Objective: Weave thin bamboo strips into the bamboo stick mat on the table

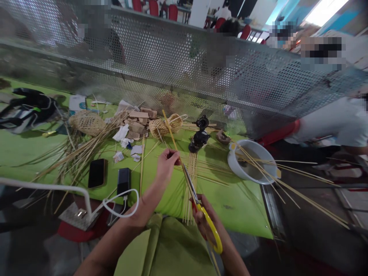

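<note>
My left hand pinches a yellowish bamboo strip between thumb and fingers above the table. The strip slants up and away past the hand; a lower end shows below my right hand. Closed around scissors with yellow handles, my right hand points their blades toward the left hand. The blades lie along the strip, and I cannot tell if they touch it. Beneath them, flat woven strips lie on the green tabletop, with a black object resting on their far end.
A white bucket with long strips across it stands at right. Woven baskets, wood scraps and loose strips lie at left. Nearer are a phone and a power bank with a cable. A perforated metal screen borders the back.
</note>
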The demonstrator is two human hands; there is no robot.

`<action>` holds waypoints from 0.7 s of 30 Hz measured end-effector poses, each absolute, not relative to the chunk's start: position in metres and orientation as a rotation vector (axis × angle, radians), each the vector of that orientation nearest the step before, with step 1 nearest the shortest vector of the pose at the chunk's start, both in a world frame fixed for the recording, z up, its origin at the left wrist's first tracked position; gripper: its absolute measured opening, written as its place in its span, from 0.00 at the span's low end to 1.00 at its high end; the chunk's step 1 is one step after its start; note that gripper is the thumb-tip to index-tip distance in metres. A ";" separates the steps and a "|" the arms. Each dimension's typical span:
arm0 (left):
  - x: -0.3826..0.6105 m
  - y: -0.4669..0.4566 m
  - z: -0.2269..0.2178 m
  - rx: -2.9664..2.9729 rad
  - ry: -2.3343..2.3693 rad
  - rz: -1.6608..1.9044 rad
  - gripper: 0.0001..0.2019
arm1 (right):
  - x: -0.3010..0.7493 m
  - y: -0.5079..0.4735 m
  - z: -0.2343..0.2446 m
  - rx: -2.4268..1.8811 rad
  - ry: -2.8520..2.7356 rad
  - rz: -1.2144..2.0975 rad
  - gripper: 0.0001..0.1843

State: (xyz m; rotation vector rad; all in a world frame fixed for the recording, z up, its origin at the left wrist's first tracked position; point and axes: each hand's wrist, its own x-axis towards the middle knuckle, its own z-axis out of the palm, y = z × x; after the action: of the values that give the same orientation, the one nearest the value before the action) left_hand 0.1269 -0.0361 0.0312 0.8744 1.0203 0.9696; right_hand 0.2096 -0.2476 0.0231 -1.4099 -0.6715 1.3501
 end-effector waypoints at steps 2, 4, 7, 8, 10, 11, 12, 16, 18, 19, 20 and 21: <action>0.126 -0.036 0.031 0.865 1.014 0.966 0.11 | 0.211 -0.247 0.024 -1.416 -0.716 1.312 0.32; 0.125 -0.035 0.031 0.861 1.010 0.965 0.12 | 0.211 -0.247 0.026 -1.424 -0.761 1.290 0.31; 0.124 -0.035 0.032 0.869 1.011 0.962 0.12 | 0.213 -0.248 0.027 -1.450 -0.825 1.276 0.31; 0.123 -0.036 0.032 0.873 1.012 0.960 0.11 | 0.213 -0.248 0.027 -1.455 -0.845 1.278 0.31; 0.123 -0.037 0.032 0.887 1.008 0.951 0.12 | 0.214 -0.247 0.026 -1.448 -0.872 1.289 0.31; 0.123 -0.038 0.032 0.893 1.004 0.946 0.12 | 0.214 -0.247 0.025 -1.441 -0.878 1.296 0.31; 0.123 -0.039 0.032 0.896 0.999 0.942 0.13 | 0.215 -0.246 0.025 -1.438 -0.879 1.299 0.31; 0.123 -0.043 0.032 0.887 0.993 0.935 0.15 | 0.213 -0.245 0.024 -1.464 -0.823 1.260 0.31; 0.123 -0.044 0.031 0.886 0.987 0.929 0.14 | 0.212 -0.244 0.022 -1.454 -0.792 1.254 0.31; 0.123 -0.044 0.031 0.884 0.987 0.930 0.13 | 0.211 -0.244 0.021 -1.443 -0.781 1.256 0.31; 0.123 -0.044 0.031 0.882 0.988 0.931 0.13 | 0.210 -0.244 0.018 -1.431 -0.772 1.262 0.31; 0.123 -0.044 0.031 0.878 0.991 0.933 0.12 | 0.209 -0.245 0.016 -1.419 -0.761 1.268 0.30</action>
State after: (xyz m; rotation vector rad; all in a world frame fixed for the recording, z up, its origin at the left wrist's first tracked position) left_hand 0.1229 -0.0436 0.0314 0.8783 0.9908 0.9327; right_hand 0.2088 -0.2449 0.0156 -1.4190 -0.7607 1.2680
